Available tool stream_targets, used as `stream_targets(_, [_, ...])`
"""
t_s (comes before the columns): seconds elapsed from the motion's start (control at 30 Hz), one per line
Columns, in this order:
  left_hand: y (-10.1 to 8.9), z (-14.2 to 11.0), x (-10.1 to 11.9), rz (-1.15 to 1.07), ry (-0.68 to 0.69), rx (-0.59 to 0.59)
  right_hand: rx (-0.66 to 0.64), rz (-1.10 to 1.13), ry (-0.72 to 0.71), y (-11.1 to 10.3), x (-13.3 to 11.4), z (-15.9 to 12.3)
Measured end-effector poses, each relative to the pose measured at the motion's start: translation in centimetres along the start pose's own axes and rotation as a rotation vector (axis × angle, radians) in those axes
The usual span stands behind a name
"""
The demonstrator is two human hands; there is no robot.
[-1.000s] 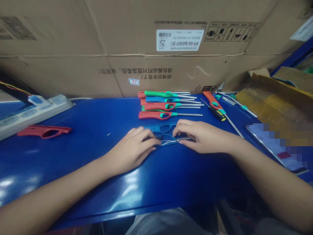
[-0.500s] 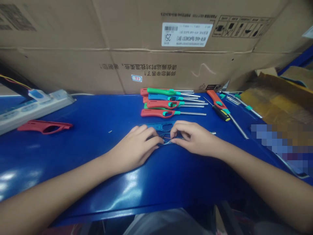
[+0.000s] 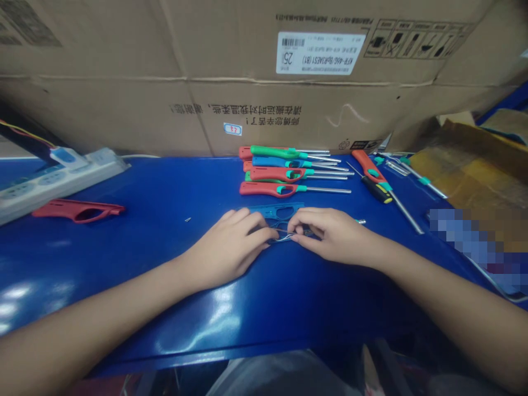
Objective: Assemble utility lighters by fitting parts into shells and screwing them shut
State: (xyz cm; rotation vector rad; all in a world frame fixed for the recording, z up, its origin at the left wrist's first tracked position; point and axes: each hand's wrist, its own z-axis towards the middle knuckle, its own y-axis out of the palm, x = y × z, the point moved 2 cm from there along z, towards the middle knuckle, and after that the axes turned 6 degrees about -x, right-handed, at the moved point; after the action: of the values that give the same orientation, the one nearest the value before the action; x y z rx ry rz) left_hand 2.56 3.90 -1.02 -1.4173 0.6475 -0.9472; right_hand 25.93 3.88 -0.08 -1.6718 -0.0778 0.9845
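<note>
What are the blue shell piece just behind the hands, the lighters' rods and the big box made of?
Blue shell piece: probably plastic, fairly matt; its even colour, thin rim and cut-out opening suggest moulding. Lighter rods: likely metal, silvery and shiny, with bright highlights. Box: brown cardboard, matt, with creases and printed markings.

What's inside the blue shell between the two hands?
Thin, pale wires show in the blue shell, between the fingertips of the left hand and the right hand. Whatever lies beneath the fingers is covered, so its full contents can't be told.
</note>
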Motion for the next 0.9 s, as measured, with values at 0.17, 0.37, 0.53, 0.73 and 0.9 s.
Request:
stream_targets(0.17, [0.03, 0.03, -0.02, -0.004, 0.004, 0.010, 0.046, 0.048, -0.128, 0.11, 0.36, 0.05])
stream_targets(0.37, [0.04, -0.03, 0.03, -0.004, 0.000, -0.003, 0.071, 0.064, -0.103, 0.04, 0.42, 0.18])
stream_targets(0.53, [0.03, 0.01, 0.07, 0.013, -0.006, -0.006, 0.075, 0.027, -0.010, 0.13, 0.35, 0.34])
stream_targets(0.73, [0.03, 0.01, 0.03, -0.001, -0.004, 0.007, 0.047, 0.121, 0.003, 0.27, 0.29, 0.50])
stream_targets(0.9, [0.05, -0.03, 0.02, 0.005, -0.003, 0.006, 0.081, 0.065, 0.074, 0.41, 0.17, 0.63])
